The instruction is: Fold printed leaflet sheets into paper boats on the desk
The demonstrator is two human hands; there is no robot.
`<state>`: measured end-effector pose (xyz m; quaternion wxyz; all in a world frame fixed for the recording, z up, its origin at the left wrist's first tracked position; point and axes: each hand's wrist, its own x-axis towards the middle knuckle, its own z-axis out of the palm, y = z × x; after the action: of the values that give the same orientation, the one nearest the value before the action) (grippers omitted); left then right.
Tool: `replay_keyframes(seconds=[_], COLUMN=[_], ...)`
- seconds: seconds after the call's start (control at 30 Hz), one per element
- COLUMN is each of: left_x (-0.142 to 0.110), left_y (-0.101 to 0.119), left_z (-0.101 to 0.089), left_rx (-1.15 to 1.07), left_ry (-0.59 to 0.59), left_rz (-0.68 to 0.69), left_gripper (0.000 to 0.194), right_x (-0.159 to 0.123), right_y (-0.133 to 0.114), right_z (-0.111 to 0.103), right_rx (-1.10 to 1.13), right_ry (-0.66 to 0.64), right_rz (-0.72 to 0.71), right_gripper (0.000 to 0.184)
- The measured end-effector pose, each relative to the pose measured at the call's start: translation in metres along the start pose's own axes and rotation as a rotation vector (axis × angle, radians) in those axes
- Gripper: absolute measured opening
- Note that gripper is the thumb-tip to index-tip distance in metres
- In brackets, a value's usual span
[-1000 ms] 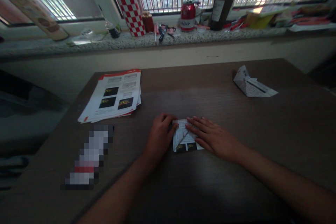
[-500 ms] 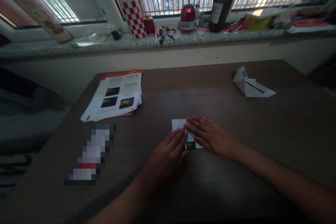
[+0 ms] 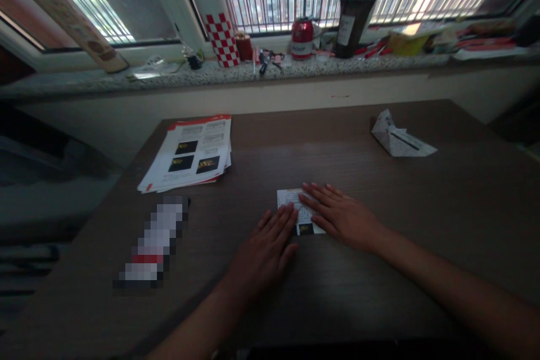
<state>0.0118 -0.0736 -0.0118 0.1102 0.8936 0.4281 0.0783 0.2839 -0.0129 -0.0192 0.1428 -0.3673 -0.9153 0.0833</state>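
Observation:
A small folded piece of printed paper (image 3: 305, 228) lies flat on the brown table (image 3: 358, 304), with a dark picture near its front edge. Its left part is under the fingers of my left hand (image 3: 268, 247), which rests flat with the thumb held apart. Across the right part of the paper lies my right hand (image 3: 340, 216), palm down and fingers stretched out. Neither hand grips the paper. Much of it is hidden beneath my fingers.
A stack of printed sheets (image 3: 189, 152) lies at the table's back left, with a blurred-out object (image 3: 154, 242) in front of it. A folded paper figure (image 3: 403, 140) stands at the back right. On the windowsill are a checkered bottle (image 3: 221, 39), a red can (image 3: 302, 39) and a dark cup (image 3: 354, 25).
My left hand has shifted slightly left and its thumb stands further from the fingers. The right hand stays on the paper. The camera view has tilted a little.

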Motion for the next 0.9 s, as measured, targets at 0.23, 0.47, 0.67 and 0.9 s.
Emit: replay_keyframes(seconds=[0.23,0.47,0.67,0.9], left_x=[-0.024,-0.028,-0.026,-0.022], left_y=[0.008,0.012,0.010,0.000], left_z=[0.002,-0.004,-0.011,-0.012], left_rx=[0.072,0.011,0.000,0.013], left_ry=[0.007,-0.010,0.017,0.132], left_rz=[-0.037,-0.100,-0.119,-0.223], left_gripper=[0.073,0.064,0.058,0.049], right_x=[0.002,0.001,0.002,0.001], right_y=[0.000,0.003,0.003,0.000], right_z=[0.002,0.003,0.006,-0.008], right_rx=[-0.004,0.009,0.002,0.027], right_ry=[-0.012,0.024,0.039,0.103], right_rz=[0.013,0.024,0.033,-0.028], right_gripper=[0.069,0.067,0.069,0.042])
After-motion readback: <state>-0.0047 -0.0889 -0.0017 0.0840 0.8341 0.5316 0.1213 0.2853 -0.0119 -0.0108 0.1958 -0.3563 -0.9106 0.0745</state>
